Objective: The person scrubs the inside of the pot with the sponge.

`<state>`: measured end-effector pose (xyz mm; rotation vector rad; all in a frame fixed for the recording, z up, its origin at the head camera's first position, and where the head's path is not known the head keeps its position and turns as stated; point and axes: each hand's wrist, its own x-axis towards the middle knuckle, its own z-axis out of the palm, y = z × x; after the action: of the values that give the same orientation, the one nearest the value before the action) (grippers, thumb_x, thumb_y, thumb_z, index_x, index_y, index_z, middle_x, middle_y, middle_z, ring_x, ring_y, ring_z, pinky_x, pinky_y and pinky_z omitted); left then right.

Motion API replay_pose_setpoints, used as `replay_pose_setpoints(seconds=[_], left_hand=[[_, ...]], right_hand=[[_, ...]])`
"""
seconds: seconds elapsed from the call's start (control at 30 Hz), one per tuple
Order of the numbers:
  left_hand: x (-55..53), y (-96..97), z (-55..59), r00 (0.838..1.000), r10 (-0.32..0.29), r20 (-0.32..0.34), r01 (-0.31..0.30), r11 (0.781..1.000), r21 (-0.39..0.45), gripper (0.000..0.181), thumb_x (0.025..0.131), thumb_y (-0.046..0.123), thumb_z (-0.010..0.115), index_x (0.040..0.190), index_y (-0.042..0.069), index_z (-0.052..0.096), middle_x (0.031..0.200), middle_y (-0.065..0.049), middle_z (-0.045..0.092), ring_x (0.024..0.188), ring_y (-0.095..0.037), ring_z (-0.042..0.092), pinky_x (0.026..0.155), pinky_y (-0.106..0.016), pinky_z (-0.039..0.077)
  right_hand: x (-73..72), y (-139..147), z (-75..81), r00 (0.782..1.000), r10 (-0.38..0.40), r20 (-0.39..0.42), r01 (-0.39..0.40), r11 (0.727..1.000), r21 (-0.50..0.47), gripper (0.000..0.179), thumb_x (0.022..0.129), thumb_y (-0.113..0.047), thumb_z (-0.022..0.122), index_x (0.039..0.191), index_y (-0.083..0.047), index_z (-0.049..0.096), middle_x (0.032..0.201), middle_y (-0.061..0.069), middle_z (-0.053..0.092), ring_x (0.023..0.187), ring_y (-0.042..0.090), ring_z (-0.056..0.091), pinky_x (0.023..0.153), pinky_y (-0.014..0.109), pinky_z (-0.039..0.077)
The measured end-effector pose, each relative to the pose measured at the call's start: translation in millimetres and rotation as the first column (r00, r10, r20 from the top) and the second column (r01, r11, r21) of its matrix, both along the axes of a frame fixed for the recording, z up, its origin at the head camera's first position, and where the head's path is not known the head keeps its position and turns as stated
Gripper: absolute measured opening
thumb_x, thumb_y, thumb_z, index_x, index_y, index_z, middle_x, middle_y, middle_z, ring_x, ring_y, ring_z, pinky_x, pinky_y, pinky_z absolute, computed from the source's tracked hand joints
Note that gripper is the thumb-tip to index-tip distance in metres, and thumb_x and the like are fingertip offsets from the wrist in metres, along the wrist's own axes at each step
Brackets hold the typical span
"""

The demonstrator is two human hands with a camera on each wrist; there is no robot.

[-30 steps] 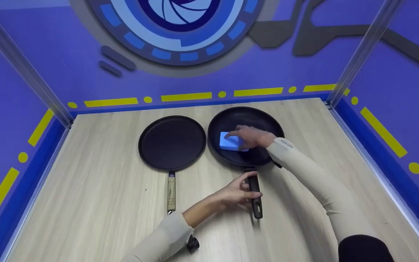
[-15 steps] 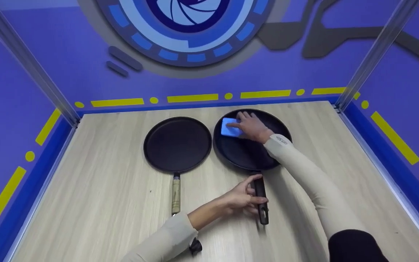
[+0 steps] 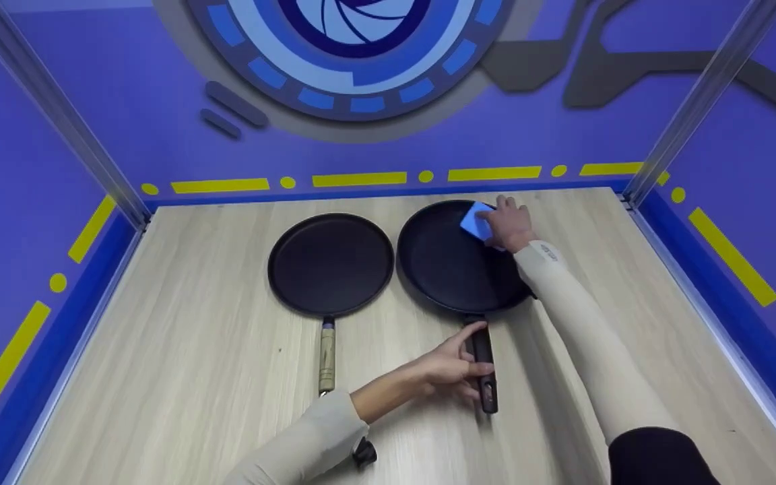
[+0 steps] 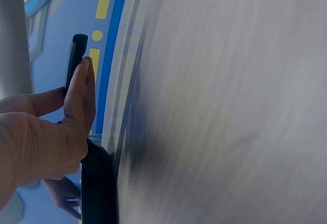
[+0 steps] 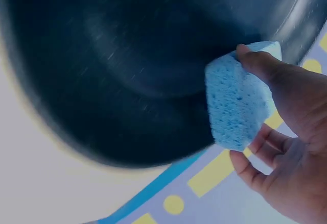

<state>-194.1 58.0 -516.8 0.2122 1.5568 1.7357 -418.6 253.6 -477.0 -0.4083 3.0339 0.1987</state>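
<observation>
A deep black frying pan (image 3: 448, 263) stands on the right half of the wooden table, its dark handle (image 3: 486, 377) toward the person. My left hand (image 3: 452, 367) grips that handle; in the left wrist view the fingers (image 4: 76, 94) wrap it from the side. My right hand (image 3: 510, 223) pinches a light blue sponge (image 3: 477, 221) at the pan's far right inner rim. Seen from the right wrist, the porous sponge (image 5: 237, 99) sits between the thumb on top and fingers below, right at the pan's wall (image 5: 117, 152).
Left of the frying pan lies a flat black griddle pan (image 3: 331, 263) with a wooden handle (image 3: 327, 357), their rims close together. Purple-blue panels (image 3: 361, 151) with yellow dashes enclose the table (image 3: 179, 323) at the back and sides.
The sponge in my right hand moved from the frying pan's left middle up its left side, then right to the far right rim. The left hand kept its grip on the handle.
</observation>
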Motion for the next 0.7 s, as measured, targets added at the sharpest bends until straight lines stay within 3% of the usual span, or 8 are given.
replay_pose_setpoints(seconds=[0.17, 0.3, 0.37, 0.47, 0.57, 0.7], left_hand=[[2.1, 0.3, 0.7, 1.0, 0.01, 0.004, -0.01, 1.0, -0.02, 0.079, 0.088, -0.001, 0.063, 0.15, 0.031, 0.024, 0.086, -0.016, 0.066, 0.073, -0.031, 0.07, 0.061, -0.036, 0.061], [0.7, -1.5, 1.1, 1.0, 0.012, -0.008, -0.012, 0.999, -0.033, 0.079, 0.088, -0.001, 0.063, 0.15, 0.032, 0.025, 0.086, -0.016, 0.067, 0.072, -0.028, 0.07, 0.06, -0.036, 0.061], [-0.4, -2.7, 0.7, 1.0, 0.009, -0.006, -0.01, 0.999, -0.036, 0.079, 0.088, -0.001, 0.063, 0.149, 0.033, 0.025, 0.085, -0.017, 0.067, 0.071, -0.028, 0.07, 0.061, -0.035, 0.061], [-0.9, -4.6, 0.3, 1.0, 0.002, 0.0, -0.002, 0.999, -0.037, 0.08, 0.088, -0.001, 0.063, 0.149, 0.033, 0.025, 0.085, -0.017, 0.068, 0.07, -0.028, 0.07, 0.061, -0.035, 0.061], [-0.4, -5.7, 0.2, 1.0, -0.004, 0.006, 0.005, 1.0, -0.031, 0.08, 0.088, 0.0, 0.063, 0.15, 0.033, 0.025, 0.085, -0.018, 0.069, 0.071, -0.029, 0.07, 0.062, -0.036, 0.061], [0.9, -6.1, 0.1, 1.0, -0.009, 0.016, 0.009, 1.0, -0.015, 0.08, 0.089, 0.0, 0.063, 0.15, 0.034, 0.024, 0.087, -0.019, 0.07, 0.073, -0.03, 0.07, 0.061, -0.036, 0.061]], right_hand=[[18.6, 17, 23.8, 0.983, -0.07, 0.171, 0.081, 0.995, -0.06, 0.069, 0.075, -0.029, 0.079, 0.137, -0.013, 0.052, 0.128, 0.032, 0.044, 0.117, 0.048, 0.042, 0.091, 0.061, 0.045], [31.3, 21, 44.8, 0.93, -0.118, 0.347, 0.154, 0.985, -0.076, 0.064, 0.077, -0.029, 0.076, 0.134, -0.007, 0.054, 0.134, 0.026, 0.048, 0.121, 0.046, 0.045, 0.096, 0.059, 0.045], [35.7, 21, 51.0, 0.904, -0.141, 0.405, 0.176, 0.983, -0.051, 0.056, 0.077, -0.033, 0.074, 0.125, -0.006, 0.061, 0.129, 0.022, 0.055, 0.115, 0.041, 0.052, 0.093, 0.054, 0.049], [41.2, 21, 55.4, 0.873, -0.18, 0.454, 0.197, 0.98, 0.009, 0.045, 0.076, -0.041, 0.072, 0.105, -0.007, 0.069, 0.112, 0.016, 0.064, 0.097, 0.031, 0.059, 0.078, 0.044, 0.054], [44.0, 21, 56.8, 0.849, -0.218, 0.482, 0.211, 0.975, 0.07, 0.044, 0.075, -0.052, 0.07, 0.09, -0.01, 0.066, 0.099, 0.011, 0.062, 0.084, 0.025, 0.055, 0.065, 0.036, 0.051], [47.4, 17, 60.5, 0.833, -0.261, 0.488, 0.231, 0.965, 0.121, 0.061, 0.074, -0.065, 0.065, 0.099, -0.009, 0.065, 0.108, 0.013, 0.06, 0.09, 0.023, 0.056, 0.065, 0.034, 0.052]])
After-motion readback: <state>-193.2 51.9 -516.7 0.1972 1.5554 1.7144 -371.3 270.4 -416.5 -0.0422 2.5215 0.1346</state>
